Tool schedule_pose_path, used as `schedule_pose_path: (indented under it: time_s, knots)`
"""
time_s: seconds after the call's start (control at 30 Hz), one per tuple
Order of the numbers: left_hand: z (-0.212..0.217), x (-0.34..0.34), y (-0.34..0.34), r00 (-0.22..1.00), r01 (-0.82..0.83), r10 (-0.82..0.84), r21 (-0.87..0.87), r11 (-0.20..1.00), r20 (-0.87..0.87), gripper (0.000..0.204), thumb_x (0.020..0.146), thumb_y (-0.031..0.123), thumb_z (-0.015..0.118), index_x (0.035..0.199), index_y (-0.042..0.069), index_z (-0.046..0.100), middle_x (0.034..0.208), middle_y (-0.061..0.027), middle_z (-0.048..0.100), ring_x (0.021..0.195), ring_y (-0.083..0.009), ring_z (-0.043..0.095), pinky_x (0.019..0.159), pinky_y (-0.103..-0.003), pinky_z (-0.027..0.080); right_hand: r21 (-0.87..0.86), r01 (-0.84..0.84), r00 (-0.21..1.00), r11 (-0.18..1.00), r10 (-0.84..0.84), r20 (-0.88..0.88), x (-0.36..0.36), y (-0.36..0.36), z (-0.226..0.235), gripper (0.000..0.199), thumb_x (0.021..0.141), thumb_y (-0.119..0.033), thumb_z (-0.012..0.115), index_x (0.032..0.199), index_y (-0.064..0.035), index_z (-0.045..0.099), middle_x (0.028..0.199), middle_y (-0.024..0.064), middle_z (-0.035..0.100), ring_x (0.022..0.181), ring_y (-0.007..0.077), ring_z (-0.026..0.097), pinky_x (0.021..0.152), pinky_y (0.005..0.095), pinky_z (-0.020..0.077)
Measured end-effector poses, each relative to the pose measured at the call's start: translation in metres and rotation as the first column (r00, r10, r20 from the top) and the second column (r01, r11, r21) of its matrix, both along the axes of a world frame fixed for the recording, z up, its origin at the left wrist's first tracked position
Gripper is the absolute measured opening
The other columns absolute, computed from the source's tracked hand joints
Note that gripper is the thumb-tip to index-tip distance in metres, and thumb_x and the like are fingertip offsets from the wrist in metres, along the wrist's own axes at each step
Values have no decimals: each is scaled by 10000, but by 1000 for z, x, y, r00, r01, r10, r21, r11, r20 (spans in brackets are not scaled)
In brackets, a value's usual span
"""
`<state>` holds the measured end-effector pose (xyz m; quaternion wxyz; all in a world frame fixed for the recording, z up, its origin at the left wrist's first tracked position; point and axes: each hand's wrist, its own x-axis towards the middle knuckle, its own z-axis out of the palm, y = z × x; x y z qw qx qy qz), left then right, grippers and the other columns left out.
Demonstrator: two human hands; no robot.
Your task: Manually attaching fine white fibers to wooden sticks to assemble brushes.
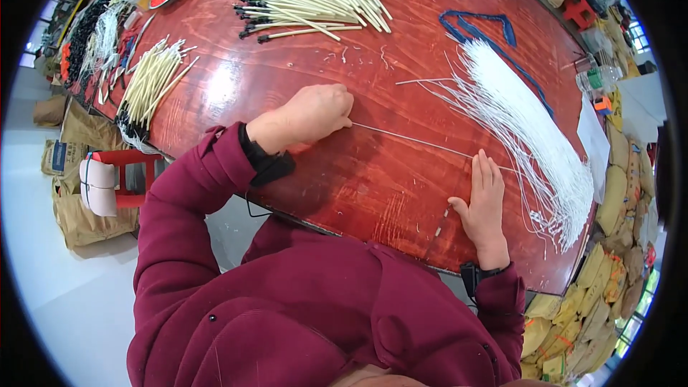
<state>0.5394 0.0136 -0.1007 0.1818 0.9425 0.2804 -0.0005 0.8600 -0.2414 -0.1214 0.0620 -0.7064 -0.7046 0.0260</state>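
Pinching a thin white cord (412, 141) in left hand (312, 115), stretched rightward, right hand (486, 201) flat on it

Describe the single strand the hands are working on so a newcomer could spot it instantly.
On the red table, a thin white strand runs from the closed left hand to the flat right hand. Unlike the fanned white bundle beside it, it lies alone and taut.

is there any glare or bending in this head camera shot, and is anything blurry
Head view: a bright glare patch sits on the glossy red table; fisheye bends the table edge and blackens the corners; the left hand, right hand and thin white cord look sharp; rim clutter is soft.
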Motion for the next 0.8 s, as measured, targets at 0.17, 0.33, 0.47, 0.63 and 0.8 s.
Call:
schedule_pose_path:
  time_s: [0.17,0.33,0.47,0.63,0.8]
  knots:
    - [18,-4,63,957,-154,66,303,941,282,176,869,160,701,996,62,630,1022,-129,618,931,-365,649,800,-455,535,-3,7,1000,1000,-7,-7,-6,-3,6,991,925,-680,532,1546,65,328,1628,224,309,1480,425,288,1207,523,245]
    - [-2,-21,118,994,-38,-36,647,762,100,235,841,178,711,1042,94,621,1062,-83,622,1019,-296,655,850,-425,532,43,5,1000,999,-4,-16,-16,-5,13,1002,863,-623,658,1519,76,367,1619,216,319,1471,420,292,1189,530,272]
    - [-3,-22,126,996,8,-69,677,736,63,192,857,167,686,1039,117,654,1054,-64,636,1033,-268,653,884,-403,521,15,38,999,999,-38,-20,-18,-5,6,1006,917,-689,539,1542,71,330,1620,227,317,1481,425,287,1208,523,243]
    - [29,-15,86,928,5,-219,577,817,302,133,903,149,657,1024,99,683,997,-103,644,976,-304,662,819,-405,531,49,36,999,998,-35,-20,-12,-6,-12,1000,911,-676,568,1542,64,335,1615,224,324,1475,425,294,1205,525,248]
    - [18,-32,-4,884,-139,55,149,979,464,95,914,112,677,979,43,673,943,-144,636,893,-371,650,726,-430,525,99,27,1000,995,-25,-19,-1,-6,-21,993,907,-667,588,1539,59,344,1611,223,329,1471,425,300,1202,526,253]
